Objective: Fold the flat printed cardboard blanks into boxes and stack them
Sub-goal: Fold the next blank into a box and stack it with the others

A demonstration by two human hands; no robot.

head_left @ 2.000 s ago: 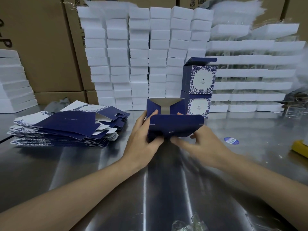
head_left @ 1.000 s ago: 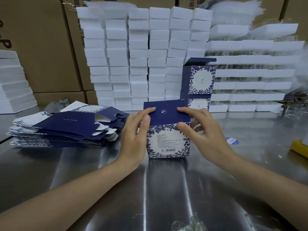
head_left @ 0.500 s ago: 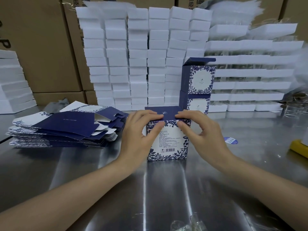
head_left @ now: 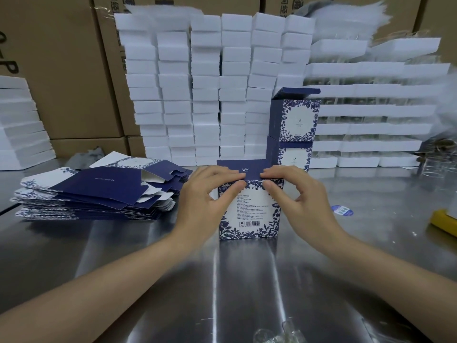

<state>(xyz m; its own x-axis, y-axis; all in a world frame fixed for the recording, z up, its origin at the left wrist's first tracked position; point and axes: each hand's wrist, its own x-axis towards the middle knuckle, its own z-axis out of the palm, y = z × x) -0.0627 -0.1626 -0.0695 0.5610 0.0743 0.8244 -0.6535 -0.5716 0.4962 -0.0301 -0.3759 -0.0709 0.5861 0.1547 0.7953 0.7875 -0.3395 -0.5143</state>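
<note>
Steel tabletop (head_left: 123, 256) in a packing room; brown cartons (head_left: 61, 70) and rows of white foam blocks (head_left: 210, 95) along the far side.

One box (head_left: 249, 214) stands upright at centre, barcode face toward the camera. The left hand (head_left: 205, 194) and right hand (head_left: 296, 196) are both at its top front edge; fingers (head_left: 227, 172) lie on the dark lid flap (head_left: 243, 168), thumbs press the printed front face, so each hand is clamped on the box, pinching flap against front. The lid looks down and about closed; cannot tell if the tuck tongue is fully in.

Judged: this box is at its last fold, the closing of the top.

Done so far: a stack of two folded boxes (head_left: 294, 127), just behind and to the right of the box; the upper one's top flap seems slightly raised.

Left to do: seat this lid, put the box onto or beside that stack, then work through the pile of flat blanks (head_left: 94, 191) at left, many sheets, all unfolded; task looks early, most of it ahead.

Blue sticker (head_left: 342, 210) and yellow object (head_left: 442, 222) lie at right, not in play.
</note>
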